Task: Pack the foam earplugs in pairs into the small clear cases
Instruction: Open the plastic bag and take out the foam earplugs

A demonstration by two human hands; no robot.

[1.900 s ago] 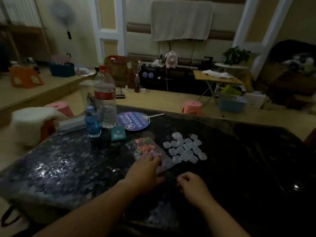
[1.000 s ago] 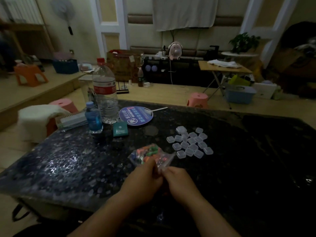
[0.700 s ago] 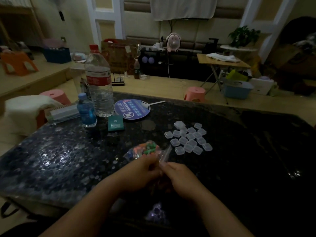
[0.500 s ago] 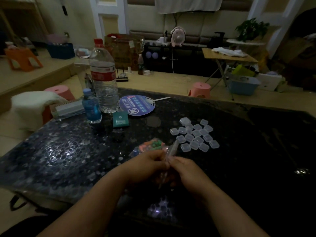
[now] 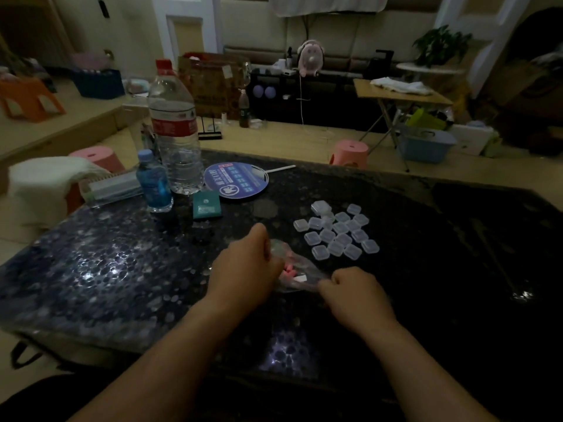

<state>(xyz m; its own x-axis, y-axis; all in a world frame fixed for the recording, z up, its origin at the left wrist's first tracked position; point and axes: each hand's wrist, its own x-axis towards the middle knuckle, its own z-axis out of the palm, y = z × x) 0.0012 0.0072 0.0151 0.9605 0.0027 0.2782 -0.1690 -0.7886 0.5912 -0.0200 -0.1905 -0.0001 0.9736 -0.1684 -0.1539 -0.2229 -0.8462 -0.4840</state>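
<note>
A clear plastic bag of foam earplugs [image 5: 295, 275] is stretched between my two hands just above the dark table [image 5: 122, 269]. My left hand [image 5: 243, 269] grips its far end, and most of the earplugs are hidden behind that hand; a few pink ones show. My right hand [image 5: 353, 289] pinches the bag's near right end. Several small clear cases [image 5: 336, 233] lie in a cluster on the table just beyond and to the right of the bag, all closed as far as I can see.
A large water bottle [image 5: 175, 129], a small blue bottle [image 5: 152, 181], a round blue fan [image 5: 236, 179] and a small teal box [image 5: 206, 205] stand at the table's back left. A pink stool [image 5: 348, 152] is on the floor beyond the table.
My hands have drawn apart, pulling the bag out sideways between them. The left hand has moved over the earplug end and now covers most of the coloured earplugs.
</note>
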